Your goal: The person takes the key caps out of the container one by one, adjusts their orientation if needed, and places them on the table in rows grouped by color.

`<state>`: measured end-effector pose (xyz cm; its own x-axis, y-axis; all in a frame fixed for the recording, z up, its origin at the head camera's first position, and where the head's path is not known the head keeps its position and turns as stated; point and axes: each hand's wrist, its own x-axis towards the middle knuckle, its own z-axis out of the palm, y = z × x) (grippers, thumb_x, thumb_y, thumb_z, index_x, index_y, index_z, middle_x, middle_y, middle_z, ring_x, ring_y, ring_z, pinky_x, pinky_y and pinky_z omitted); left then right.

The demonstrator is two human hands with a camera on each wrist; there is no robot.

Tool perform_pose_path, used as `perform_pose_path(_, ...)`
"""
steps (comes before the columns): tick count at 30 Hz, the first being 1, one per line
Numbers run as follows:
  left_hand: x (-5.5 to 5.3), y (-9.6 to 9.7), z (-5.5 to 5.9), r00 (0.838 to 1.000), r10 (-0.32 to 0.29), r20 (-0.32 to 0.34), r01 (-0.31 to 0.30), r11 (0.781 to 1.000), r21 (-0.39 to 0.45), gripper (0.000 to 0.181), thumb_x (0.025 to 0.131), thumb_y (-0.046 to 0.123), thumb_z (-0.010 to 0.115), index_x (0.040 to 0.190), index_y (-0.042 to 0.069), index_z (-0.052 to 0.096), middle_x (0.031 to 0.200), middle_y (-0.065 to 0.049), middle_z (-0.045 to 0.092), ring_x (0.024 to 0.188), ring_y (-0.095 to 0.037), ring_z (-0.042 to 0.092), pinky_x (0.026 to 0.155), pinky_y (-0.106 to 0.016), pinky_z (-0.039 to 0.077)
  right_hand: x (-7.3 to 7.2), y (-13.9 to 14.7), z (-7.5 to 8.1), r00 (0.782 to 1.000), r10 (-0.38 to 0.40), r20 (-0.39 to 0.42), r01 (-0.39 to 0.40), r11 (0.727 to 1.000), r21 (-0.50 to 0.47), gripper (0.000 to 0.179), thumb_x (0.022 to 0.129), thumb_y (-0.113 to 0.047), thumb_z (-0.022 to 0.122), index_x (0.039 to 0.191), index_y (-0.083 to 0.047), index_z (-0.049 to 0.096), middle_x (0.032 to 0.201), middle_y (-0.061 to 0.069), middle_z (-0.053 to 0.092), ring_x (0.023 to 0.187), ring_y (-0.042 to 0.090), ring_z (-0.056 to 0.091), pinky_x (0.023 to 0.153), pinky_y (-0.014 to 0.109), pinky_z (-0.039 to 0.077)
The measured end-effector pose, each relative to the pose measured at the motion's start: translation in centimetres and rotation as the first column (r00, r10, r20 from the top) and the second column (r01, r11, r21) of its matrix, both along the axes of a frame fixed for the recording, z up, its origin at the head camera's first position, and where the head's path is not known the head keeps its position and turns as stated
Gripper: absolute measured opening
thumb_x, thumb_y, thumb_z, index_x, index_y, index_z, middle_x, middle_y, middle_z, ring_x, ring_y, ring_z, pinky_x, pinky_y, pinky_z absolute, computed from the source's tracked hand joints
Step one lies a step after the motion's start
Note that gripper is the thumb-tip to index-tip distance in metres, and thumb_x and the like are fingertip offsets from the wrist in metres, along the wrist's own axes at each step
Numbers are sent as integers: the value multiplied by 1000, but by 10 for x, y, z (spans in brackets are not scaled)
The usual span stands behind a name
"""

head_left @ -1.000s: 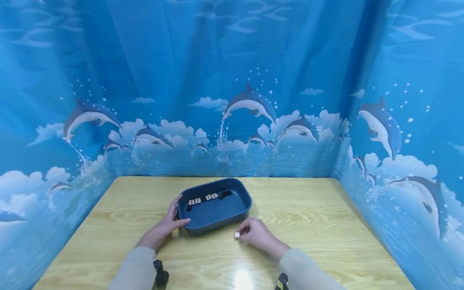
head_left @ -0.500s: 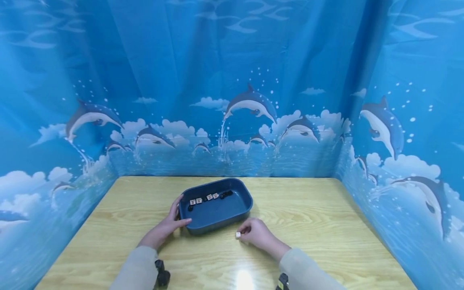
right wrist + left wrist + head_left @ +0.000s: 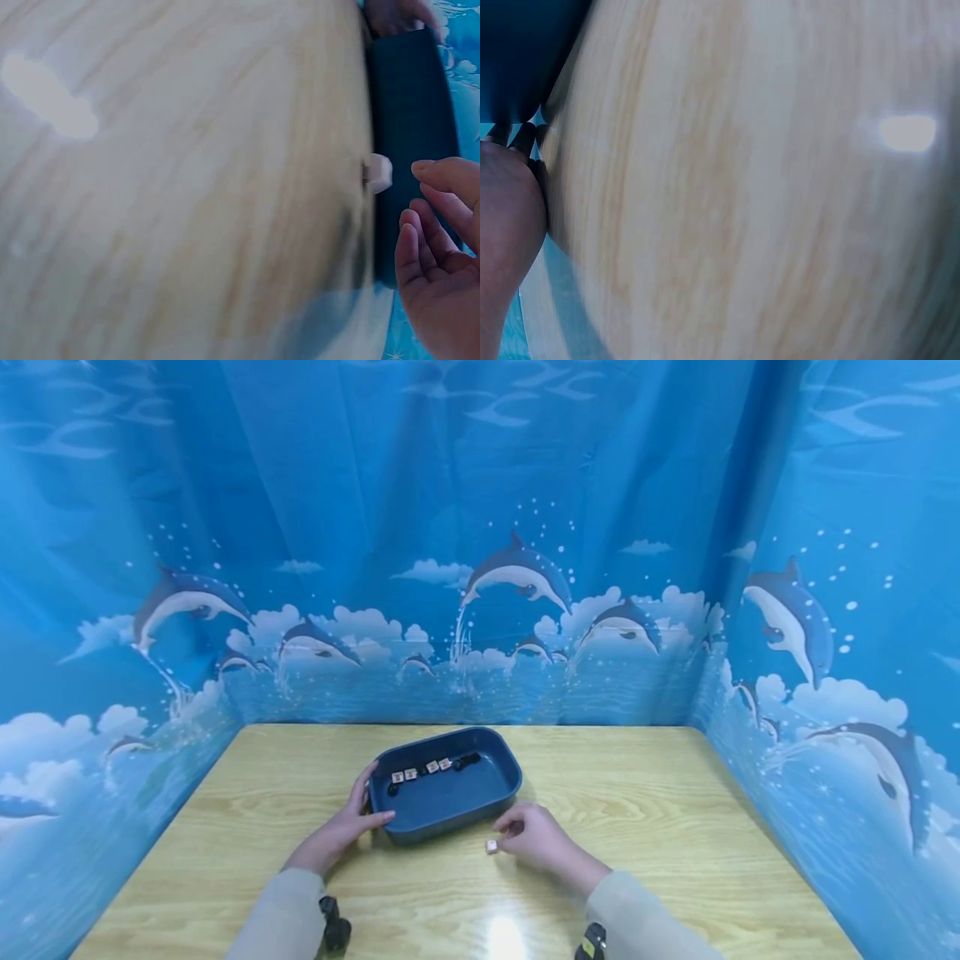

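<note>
A dark blue plastic basin [image 3: 450, 824] stands on the table, tilted in heading, with its right end farther back. My left hand [image 3: 341, 835] holds its left end, fingers along the outer wall and thumb at the near rim. On the wood before the basin sits a small white cube [image 3: 491, 847] with a faint mark on top. My right hand [image 3: 536, 837] is just right of the cube, fingers loosely bent and nothing between them. In the right wrist view a gap shows between the fingertips and the white cube [image 3: 380, 173].
Inside the basin, several white cubes with reddish marks [image 3: 410, 774] and small black pieces [image 3: 467, 761] lie in a row along the far side. The wooden table [image 3: 645, 810] ends at a blue dolphin curtain [image 3: 480, 677] on the back and sides.
My right hand has let go of the white cube and drawn slightly to the right and back, leaving it on the table. The left hand and basin stay put.
</note>
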<state>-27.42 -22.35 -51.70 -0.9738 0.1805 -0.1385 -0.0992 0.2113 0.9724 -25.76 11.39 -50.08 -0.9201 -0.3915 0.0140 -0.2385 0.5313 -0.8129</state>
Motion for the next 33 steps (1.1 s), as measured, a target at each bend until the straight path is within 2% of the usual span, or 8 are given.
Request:
perform_pose_path(5,0,-1,0,1000,-4,-7,4,1000,-3,102,88,10,72,157,27,-1,157,-29,-9,144,-44,-8,111,-63,-6,1,-1,13,1000,14,-13,-14,999,-40,25,74,1,74,99,-1,73,87,1,63,79,16,57,68,26,52)
perform_pose_path(10,-1,-3,-2,1000,-7,3,7,1000,-13,102,88,12,72,157,28,-2,156,-30,-11,143,-46,-10,110,-64,-6,0,-7,27,999,12,-33,-15,995,-101,21,79,0,73,100,-3,74,88,1,63,80,16,58,69,26,53)
perform_pose_path(20,0,-2,-3,1000,-7,0,7,1000,-10,102,88,11,71,157,28,-2,156,-31,-12,143,-47,-10,110,-65,-6,-15,-27,45,998,14,-60,-22,990,-136,16,82,-7,76,98,-7,75,88,-2,63,79,14,59,69,28,53)
perform_pose_path(28,1,-1,-1,1000,-10,-9,10,1000,7,101,89,10,70,157,27,-2,157,-30,-8,144,-45,-9,111,-63,-6,-30,-44,53,1000,9,5,-8,979,-204,15,85,-10,75,100,-10,75,90,-1,65,81,15,60,68,30,54)
perform_pose_path(33,1,0,1,1000,-13,-16,13,1000,20,101,89,8,70,157,26,-2,158,-29,-3,144,-43,-8,112,-61,-6,-42,-56,55,1000,10,23,-5,979,-205,15,85,-10,74,100,-9,75,93,1,67,83,14,62,69,30,54)
